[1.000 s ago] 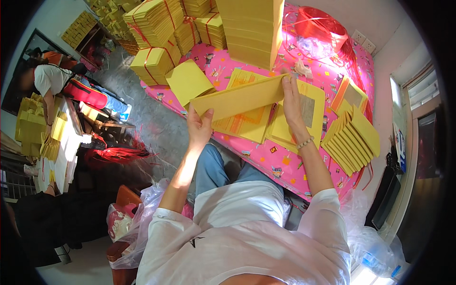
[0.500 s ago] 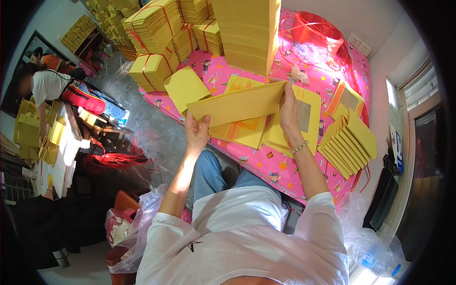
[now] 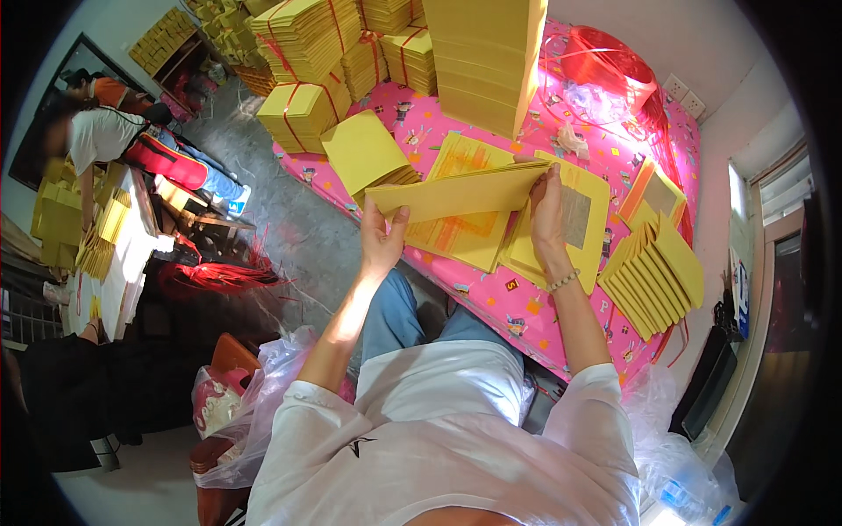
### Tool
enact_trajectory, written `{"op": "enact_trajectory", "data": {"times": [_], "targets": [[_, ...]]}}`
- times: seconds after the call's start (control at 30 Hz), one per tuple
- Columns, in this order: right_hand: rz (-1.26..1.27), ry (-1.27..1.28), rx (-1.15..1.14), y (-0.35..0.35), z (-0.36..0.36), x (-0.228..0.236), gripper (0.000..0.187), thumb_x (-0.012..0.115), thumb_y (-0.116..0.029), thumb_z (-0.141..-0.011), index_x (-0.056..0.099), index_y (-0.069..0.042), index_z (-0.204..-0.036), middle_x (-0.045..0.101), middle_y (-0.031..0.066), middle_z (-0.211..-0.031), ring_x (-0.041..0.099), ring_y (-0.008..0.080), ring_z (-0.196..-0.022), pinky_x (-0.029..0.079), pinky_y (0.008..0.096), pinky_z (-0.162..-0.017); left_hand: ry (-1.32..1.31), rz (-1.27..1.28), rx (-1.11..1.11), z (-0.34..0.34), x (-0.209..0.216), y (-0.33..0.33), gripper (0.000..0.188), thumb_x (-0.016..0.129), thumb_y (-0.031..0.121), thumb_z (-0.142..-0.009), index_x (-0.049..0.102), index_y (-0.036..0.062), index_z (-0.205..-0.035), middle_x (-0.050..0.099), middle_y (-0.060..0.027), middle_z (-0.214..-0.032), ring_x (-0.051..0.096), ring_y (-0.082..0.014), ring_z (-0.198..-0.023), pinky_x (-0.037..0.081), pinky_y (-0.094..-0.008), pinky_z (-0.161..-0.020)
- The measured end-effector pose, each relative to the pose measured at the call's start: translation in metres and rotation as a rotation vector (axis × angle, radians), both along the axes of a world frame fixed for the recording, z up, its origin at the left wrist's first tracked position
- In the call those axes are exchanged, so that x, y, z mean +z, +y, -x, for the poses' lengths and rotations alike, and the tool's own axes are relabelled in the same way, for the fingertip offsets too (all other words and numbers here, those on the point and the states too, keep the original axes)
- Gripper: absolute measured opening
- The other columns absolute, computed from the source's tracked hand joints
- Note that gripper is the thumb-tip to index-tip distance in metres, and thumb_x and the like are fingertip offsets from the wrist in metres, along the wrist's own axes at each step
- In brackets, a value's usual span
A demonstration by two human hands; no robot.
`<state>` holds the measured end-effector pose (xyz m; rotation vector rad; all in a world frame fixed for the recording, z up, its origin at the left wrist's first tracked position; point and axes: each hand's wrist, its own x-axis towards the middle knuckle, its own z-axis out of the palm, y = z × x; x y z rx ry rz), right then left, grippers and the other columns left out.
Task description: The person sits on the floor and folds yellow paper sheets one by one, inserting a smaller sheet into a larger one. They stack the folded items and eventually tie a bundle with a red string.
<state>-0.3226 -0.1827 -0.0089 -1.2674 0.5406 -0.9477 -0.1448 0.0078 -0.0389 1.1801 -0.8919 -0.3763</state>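
Between both hands I hold a thin stack of yellow paper sheets (image 3: 460, 195), tilted with its long edge facing me. My left hand (image 3: 382, 244) pinches the left end, thumb in front. At the opposite end my right hand (image 3: 549, 223) presses along the short edge, its fingers closed on the paper. Below the stack lies a yellow sheet with orange print (image 3: 456, 245). Under my right hand is another yellow sheet with a grey rectangle (image 3: 595, 237). A loose pile of yellow paper (image 3: 361, 149) sits just beyond my left hand.
The pink patterned table cover (image 3: 491, 298) bears red-tied yellow bundles (image 3: 303, 114), a tall yellow stack (image 3: 482, 66), fanned folded yellow paper (image 3: 647, 276) and a red strapping roll (image 3: 605, 70). To the left, a person (image 3: 110, 136) leans over another table. Plastic bags (image 3: 263, 412) lie near me.
The held stack has tipped flatter, so less of its broad face shows. Both hands keep their hold at its ends. The whole view has shifted slightly.
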Motion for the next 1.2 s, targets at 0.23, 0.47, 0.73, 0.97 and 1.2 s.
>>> {"op": "enact_trajectory", "data": {"times": [0.23,0.47,0.73,0.97,1.2], "targets": [[0.035,-0.007,-0.046,0.005,-0.007,0.004,0.061,0.018,-0.046,-0.103,0.059,-0.001,-0.104,0.06,0.0086,-0.102,0.052,0.0168,-0.099,0.037,0.0323,-0.095,0.011,0.007,-0.015,-0.003,-0.002,0.0,0.039,0.057,0.005,-0.092,0.042,0.0019,-0.129,0.056,-0.0075,-0.116,0.052,-0.0155,-0.111,0.039,-0.03,-0.096],[0.066,-0.11,0.16,0.003,-0.015,0.001,0.06,0.021,-0.048,-0.102,0.059,-0.002,-0.097,0.061,0.0095,-0.094,0.056,0.0183,-0.091,0.041,0.0353,-0.095,0.017,-0.06,-0.231,0.013,0.021,-0.009,0.038,0.058,0.004,-0.091,0.045,0.0018,-0.126,0.054,-0.0069,-0.117,0.05,-0.0157,-0.113,0.039,-0.0307,-0.097],[-0.301,-0.293,0.519,0.058,-0.024,0.029,0.046,0.041,-0.041,-0.101,0.05,-0.001,-0.122,0.053,0.006,-0.116,0.05,0.0157,-0.114,0.04,0.0278,-0.101,-0.457,-0.066,-0.233,0.058,0.061,-0.025,0.04,0.064,0.011,-0.087,0.049,0.0028,-0.123,0.048,-0.0078,-0.125,0.044,-0.0183,-0.122,0.031,-0.035,-0.105],[-0.322,-0.312,0.57,0.057,-0.022,0.013,0.033,0.047,-0.027,-0.1,0.049,-0.005,-0.125,0.053,0.0033,-0.113,0.051,0.0103,-0.109,0.043,0.0233,-0.092,-0.062,-0.087,-0.456,0.056,0.054,-0.024,0.048,0.073,0.01,-0.079,0.045,0.0052,-0.118,0.053,-0.0064,-0.112,0.051,-0.0196,-0.109,0.038,-0.0351,-0.099],[-0.523,-0.138,0.52,0.042,-0.001,0.025,0.037,0.046,-0.033,-0.1,0.05,-0.004,-0.123,0.06,0.0046,-0.108,0.059,0.0121,-0.101,0.051,0.025,-0.082,0.298,-0.234,-0.522,0.056,0.078,-0.016,0.055,0.076,0.009,-0.079,0.046,0.0025,-0.124,0.059,-0.0072,-0.115,0.057,-0.0148,-0.107,0.046,-0.0299,-0.092]]}}
